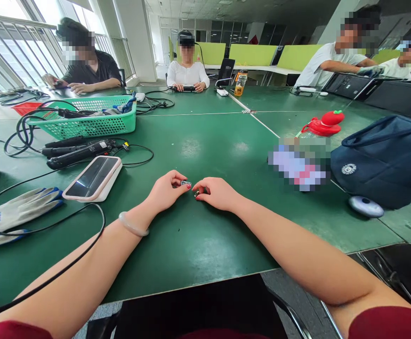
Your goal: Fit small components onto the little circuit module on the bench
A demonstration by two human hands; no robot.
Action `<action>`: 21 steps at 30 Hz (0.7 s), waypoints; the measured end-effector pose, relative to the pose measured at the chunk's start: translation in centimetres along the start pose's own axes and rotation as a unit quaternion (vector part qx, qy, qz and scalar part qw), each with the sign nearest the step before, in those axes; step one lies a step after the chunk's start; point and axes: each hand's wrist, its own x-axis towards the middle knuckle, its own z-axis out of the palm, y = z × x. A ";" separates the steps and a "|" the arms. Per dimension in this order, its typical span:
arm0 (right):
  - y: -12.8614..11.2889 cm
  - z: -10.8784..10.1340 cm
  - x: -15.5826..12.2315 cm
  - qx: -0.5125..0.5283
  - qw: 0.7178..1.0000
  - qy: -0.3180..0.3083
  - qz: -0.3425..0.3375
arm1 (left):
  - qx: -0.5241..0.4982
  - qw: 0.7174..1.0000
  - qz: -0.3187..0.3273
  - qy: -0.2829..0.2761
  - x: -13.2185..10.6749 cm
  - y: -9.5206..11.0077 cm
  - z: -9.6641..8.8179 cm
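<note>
Just above the green table (205, 249), my two hands are close together, fingertips a short gap apart. My left hand (166, 190) pinches a small dark-and-silver piece (186, 183) between thumb and fingers; it is too small for me to make out its kind. My right hand (219, 193) has its fingers curled, and a tiny gold-coloured metal piece (197, 193) shows at the thumb and fingertip. Whether the two pieces belong together I cannot tell. A pale bangle (132, 225) circles my left wrist.
Left: a phone (94, 176) on a white block, work gloves (25, 212), black handheld devices (81, 150), looping cables and a green basket (88, 117). Right: a navy bag (382, 160), a white oval object (366, 206) and a red-lidded bottle (321, 126). Several people sit around the table.
</note>
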 end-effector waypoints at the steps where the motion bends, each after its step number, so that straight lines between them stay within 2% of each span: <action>1: 0.0 0.0 0.0 0.001 1.000 0.000 0.006 | 0.000 1.000 0.000 -0.001 0.0 0.0 0.0; 13: -0.1 0.2 0.3 -0.044 0.999 0.000 -0.005 | 0.009 0.999 0.018 -0.028 -0.2 0.4 -0.2; 21: 0.1 0.6 0.4 -0.059 0.998 0.011 -0.016 | 0.020 0.999 0.023 -0.026 -0.1 0.4 -0.1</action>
